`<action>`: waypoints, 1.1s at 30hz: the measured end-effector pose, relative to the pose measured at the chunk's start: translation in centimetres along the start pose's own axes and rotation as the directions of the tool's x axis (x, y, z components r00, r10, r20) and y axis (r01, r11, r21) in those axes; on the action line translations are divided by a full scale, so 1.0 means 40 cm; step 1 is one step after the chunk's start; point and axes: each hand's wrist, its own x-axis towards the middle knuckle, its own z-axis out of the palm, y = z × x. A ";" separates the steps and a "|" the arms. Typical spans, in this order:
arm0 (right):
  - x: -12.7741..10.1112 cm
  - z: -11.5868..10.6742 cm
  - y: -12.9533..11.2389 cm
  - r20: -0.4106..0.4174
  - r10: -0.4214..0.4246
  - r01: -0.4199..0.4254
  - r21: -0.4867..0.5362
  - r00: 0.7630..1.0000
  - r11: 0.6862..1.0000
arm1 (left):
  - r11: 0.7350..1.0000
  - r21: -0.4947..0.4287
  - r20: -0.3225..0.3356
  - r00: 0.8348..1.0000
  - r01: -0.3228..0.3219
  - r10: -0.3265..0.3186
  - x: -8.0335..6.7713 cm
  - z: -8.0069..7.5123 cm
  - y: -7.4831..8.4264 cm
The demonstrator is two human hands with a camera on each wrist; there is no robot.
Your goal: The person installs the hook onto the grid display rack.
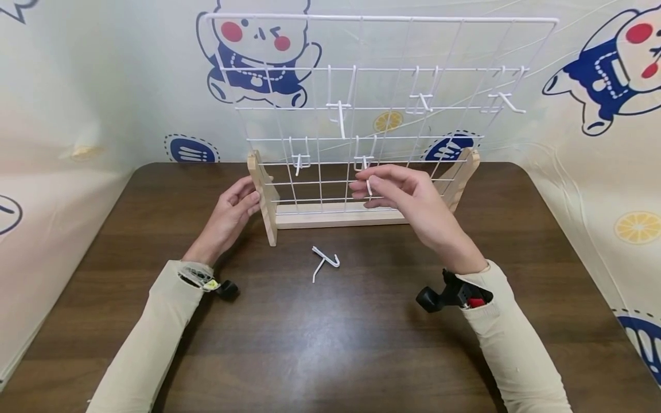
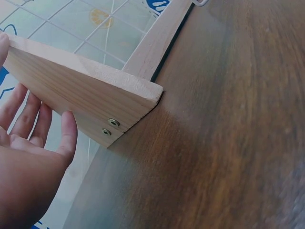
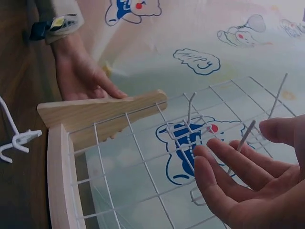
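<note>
A white wire grid rack stands on wooden supports. My left hand holds its left wooden side panel, thumb at the front edge and fingertips going behind the rear edge. At the lower middle of the grid, my right hand is loosely spread around a white hook. The hook's prong lies between the thumb and the other fingers, which partly hide the hook. One loose white hook lies on the table in front of the rack.
Several hooks hang on the grid, among them an upper middle hook and a lower left hook. The right wooden side panel stands beyond my right hand. A patterned curtain closes off the back of the brown table.
</note>
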 end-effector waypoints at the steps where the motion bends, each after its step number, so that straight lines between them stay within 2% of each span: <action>1: 0.001 -0.003 0.001 0.013 0.003 -0.004 0.031 1.000 1.000 | 1.000 -0.001 -0.001 1.000 -0.001 0.001 0.000 0.000 -0.001; 4: 0.007 -0.015 0.006 0.044 0.024 -0.029 0.113 0.999 0.993 | 1.000 -0.004 -0.004 1.000 -0.002 0.002 -0.001 -0.001 -0.001; 8: 0.011 -0.025 0.013 0.050 0.041 -0.048 0.151 0.998 0.987 | 1.000 -0.008 -0.004 1.000 -0.004 0.004 -0.002 -0.001 -0.001; 11: 0.006 -0.022 0.009 0.021 0.007 -0.008 0.062 1.000 0.998 | 1.000 -0.011 -0.001 1.000 -0.005 0.005 -0.003 -0.001 -0.001; 14: -0.009 -0.010 -0.007 -0.028 -0.051 0.047 -0.125 0.998 0.991 | 1.000 -0.009 0.002 1.000 -0.005 0.005 -0.002 -0.002 -0.002; 18: -0.029 0.007 -0.030 -0.094 -0.116 0.076 -0.352 0.989 0.933 | 1.000 -0.002 0.002 1.000 -0.003 0.003 -0.001 -0.002 -0.001; 22: -0.043 0.016 -0.042 -0.126 -0.153 0.074 -0.481 0.980 0.873 | 1.000 -0.010 0.012 1.000 -0.007 0.007 -0.003 -0.002 -0.001; 27: -0.056 0.028 -0.049 -0.116 -0.194 0.083 -0.617 0.974 0.783 | 1.000 -0.003 0.011 1.000 -0.007 0.007 -0.004 -0.003 -0.001; 30: -0.059 0.037 -0.052 -0.146 -0.276 0.106 -0.680 0.950 0.725 | 1.000 0.007 0.004 1.000 -0.005 0.005 -0.004 -0.001 -0.001; 33: -0.064 0.044 -0.057 -0.188 -0.351 0.119 -0.711 0.917 0.693 | 1.000 0.004 0.009 1.000 -0.007 0.007 -0.002 0.000 0.000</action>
